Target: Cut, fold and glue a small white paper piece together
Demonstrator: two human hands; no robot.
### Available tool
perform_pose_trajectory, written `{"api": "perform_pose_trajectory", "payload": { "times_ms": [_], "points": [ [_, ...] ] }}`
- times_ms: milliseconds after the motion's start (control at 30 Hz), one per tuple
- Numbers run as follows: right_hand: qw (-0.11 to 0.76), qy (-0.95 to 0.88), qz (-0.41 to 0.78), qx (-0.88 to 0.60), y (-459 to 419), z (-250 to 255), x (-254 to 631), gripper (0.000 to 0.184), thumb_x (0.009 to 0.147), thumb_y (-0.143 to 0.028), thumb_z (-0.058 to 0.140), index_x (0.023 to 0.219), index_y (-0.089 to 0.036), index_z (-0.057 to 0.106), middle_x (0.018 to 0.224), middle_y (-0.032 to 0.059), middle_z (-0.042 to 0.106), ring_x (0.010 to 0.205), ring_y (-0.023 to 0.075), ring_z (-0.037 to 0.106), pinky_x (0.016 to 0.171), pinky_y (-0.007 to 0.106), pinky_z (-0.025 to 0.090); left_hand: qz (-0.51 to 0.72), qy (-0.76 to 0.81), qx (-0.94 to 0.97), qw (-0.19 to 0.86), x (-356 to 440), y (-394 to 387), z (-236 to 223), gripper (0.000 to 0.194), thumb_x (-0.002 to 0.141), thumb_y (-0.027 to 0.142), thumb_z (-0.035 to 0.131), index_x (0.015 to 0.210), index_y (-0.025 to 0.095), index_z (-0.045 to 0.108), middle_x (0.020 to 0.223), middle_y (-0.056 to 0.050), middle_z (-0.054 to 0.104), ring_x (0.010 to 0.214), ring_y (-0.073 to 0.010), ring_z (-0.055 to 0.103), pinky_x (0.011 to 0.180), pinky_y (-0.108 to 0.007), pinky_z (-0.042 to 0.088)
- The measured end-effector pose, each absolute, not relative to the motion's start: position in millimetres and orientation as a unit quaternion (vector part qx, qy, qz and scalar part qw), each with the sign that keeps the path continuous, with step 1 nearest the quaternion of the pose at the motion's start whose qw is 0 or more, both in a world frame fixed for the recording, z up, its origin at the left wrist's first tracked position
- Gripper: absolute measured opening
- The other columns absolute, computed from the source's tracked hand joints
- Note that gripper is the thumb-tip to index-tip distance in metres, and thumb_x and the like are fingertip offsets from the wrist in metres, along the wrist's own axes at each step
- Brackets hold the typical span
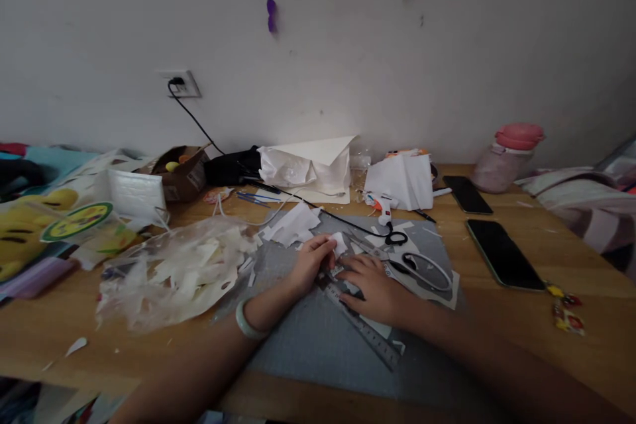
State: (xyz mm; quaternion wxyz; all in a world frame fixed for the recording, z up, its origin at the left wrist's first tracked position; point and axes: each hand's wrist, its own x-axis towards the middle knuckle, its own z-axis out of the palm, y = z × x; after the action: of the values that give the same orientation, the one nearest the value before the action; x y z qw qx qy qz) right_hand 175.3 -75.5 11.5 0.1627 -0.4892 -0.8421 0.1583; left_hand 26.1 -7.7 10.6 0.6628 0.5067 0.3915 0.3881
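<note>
My left hand [314, 258], with a pale bangle [247, 319] on its wrist, pinches a small white paper piece [338, 244] between thumb and fingers. Close beside it, my right hand [373, 288] lies low over the grey mat [303, 344] with its fingers stretched out toward paper scraps. A metal ruler [380, 344] slants under and between the hands. Right of my right hand are scissors [431, 271] with a white-grey handle, lying on paper. Just behind the hands lies a larger torn white sheet [293, 224].
A plastic bag of paper scraps [186, 271] lies left. Behind are a white glue gun [385, 211], folded paper [402, 180] and a brown box [186, 175]. Two phones [504, 253] and a pink-lidded bottle [501, 162] stand right; a lidded cup [82, 225] is far left.
</note>
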Motion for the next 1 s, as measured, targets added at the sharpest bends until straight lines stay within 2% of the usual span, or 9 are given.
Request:
{"api": "perform_pose_trajectory", "payload": {
  "times_ms": [200,467,633,767,1000],
  "points": [
    [0.209,-0.835,0.168,-0.481,-77.7,6.9,178.2,0.026,0.081,-0.027,0.054,0.103,-0.017,0.063,0.112,0.0100,0.061,0.108,0.0247,0.049,0.095,0.045,0.034,0.382,0.411,0.511,0.651,26.2,-6.1,8.0,0.027,0.068,0.041,0.060,0.059,0.017,0.052,0.041,0.004,0.049,0.038,-0.0078,0.037,0.042,-0.021,0.024],
    [0.341,-0.801,0.186,-0.456,-72.5,1.0,180.6,0.016,0.081,-0.023,0.053,0.088,-0.018,0.066,0.091,0.0085,0.067,0.090,0.0202,0.059,0.083,0.037,0.046,0.376,0.432,0.520,0.633,25.5,-4.6,6.9,0.031,0.067,0.044,0.060,0.054,0.017,0.052,0.037,0.003,0.050,0.034,-0.0077,0.037,0.039,-0.020,0.024],
    [0.427,-0.754,0.191,-0.461,-69.9,-1.2,182.7,0.013,0.082,-0.025,0.054,0.081,-0.020,0.065,0.084,0.0067,0.066,0.082,0.0181,0.061,0.077,0.033,0.049,0.373,0.450,0.516,0.627,25.7,-3.3,5.1,0.030,0.067,0.045,0.060,0.057,0.016,0.056,0.036,0.002,0.052,0.032,-0.0080,0.039,0.038,-0.020,0.023],
    [0.488,-0.695,0.206,-0.486,-68.3,-1.0,183.3,0.008,0.079,-0.020,0.054,0.076,-0.020,0.061,0.078,0.0045,0.064,0.075,0.0167,0.061,0.070,0.030,0.050,0.351,0.422,0.521,0.654,26.4,-3.1,4.3,0.026,0.066,0.041,0.062,0.069,0.015,0.063,0.037,0.002,0.055,0.033,-0.0087,0.043,0.039,-0.019,0.025],
    [0.499,-0.655,0.234,-0.517,-65.5,1.5,182.1,0.006,0.076,-0.021,0.053,0.071,-0.020,0.056,0.068,0.0012,0.058,0.062,0.0137,0.055,0.059,0.025,0.048,0.289,0.390,0.543,0.685,27.1,-6.0,5.7,0.028,0.065,0.038,0.063,0.078,0.014,0.068,0.039,0.001,0.058,0.032,-0.0093,0.046,0.038,-0.019,0.026]
  ]
}}
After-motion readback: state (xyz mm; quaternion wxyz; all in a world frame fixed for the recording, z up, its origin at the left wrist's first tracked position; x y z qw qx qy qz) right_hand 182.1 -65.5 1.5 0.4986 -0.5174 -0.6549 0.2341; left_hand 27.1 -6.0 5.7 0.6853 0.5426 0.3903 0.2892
